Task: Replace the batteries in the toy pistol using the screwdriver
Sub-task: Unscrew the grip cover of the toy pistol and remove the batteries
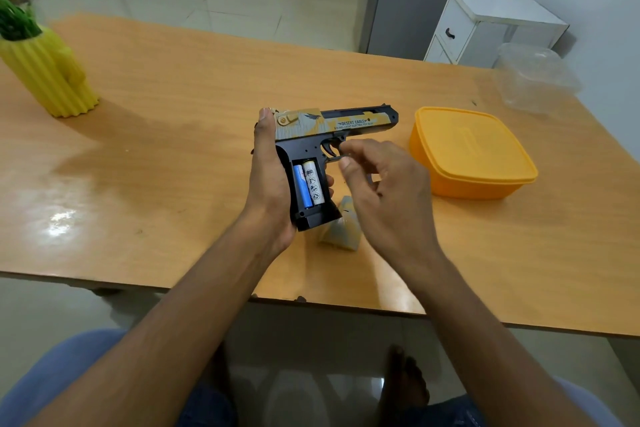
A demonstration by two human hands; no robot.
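Observation:
My left hand (268,180) grips the toy pistol (332,128) by the back of its black grip, barrel pointing right, above the wooden table (173,135). The grip's battery compartment is uncovered and holds two batteries (308,184), one blue and one white. My right hand (384,191) hovers just right of the grip near the trigger guard, fingers curled and apart; a thin dark piece shows at its fingertips, too small to identify. A tan and yellow cover piece (341,230) lies on the table below the pistol. No screwdriver is visible.
A closed orange plastic box (471,152) sits right of the pistol. A clear plastic container (533,76) is at the far right corner. A yellow ribbed vase with a green plant (48,69) stands at the left. A white cabinet (485,24) stands behind the table.

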